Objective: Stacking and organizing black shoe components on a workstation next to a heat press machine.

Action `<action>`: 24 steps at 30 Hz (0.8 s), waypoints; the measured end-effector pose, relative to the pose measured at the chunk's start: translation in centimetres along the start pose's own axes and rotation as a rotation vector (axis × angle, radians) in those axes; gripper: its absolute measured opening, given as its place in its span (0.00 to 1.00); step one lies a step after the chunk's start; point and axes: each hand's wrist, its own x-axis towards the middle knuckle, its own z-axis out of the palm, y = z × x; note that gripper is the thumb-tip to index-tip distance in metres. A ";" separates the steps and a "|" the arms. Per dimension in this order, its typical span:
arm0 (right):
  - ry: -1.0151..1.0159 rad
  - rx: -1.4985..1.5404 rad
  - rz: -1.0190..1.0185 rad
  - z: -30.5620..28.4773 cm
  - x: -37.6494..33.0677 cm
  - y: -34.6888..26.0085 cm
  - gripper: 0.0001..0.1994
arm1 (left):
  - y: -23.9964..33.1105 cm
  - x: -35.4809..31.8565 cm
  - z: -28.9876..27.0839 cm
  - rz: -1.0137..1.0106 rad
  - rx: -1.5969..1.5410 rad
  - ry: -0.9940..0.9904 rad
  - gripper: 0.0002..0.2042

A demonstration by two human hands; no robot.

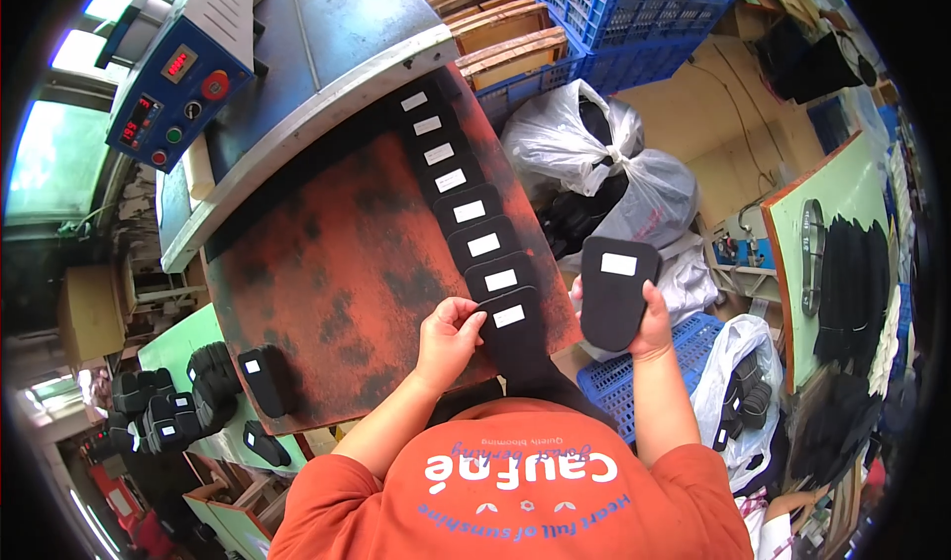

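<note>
My orange shirt (515, 481) nearest; left hand (448, 337) pinches the near pad (512, 327) ending a row (466, 208) of eight laid along the board (337, 263); right hand (649, 327) grips another pad (616, 291), unplaced, at right.

the lower end of the nearest black pad (515, 337) is lost behind the orange shirt (515, 481). each pad in the row (466, 208) covers part of the next. the white label (508, 315) marks are too small to tell. the right hand (649, 327) thumb hides behind the held pad (616, 293).
</note>
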 end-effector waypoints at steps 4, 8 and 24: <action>0.173 0.010 -0.047 -0.1 -0.4 -0.3 0.27 | -0.7 0.3 0.2 0.015 0.126 0.013 0.08; 0.202 0.015 0.033 1.3 0.9 2.3 0.21 | -2.4 0.6 -0.5 0.339 0.250 0.106 0.11; -0.044 -0.009 0.044 10.0 13.8 10.0 0.22 | 4.5 13.9 -12.5 0.211 -0.317 0.308 0.06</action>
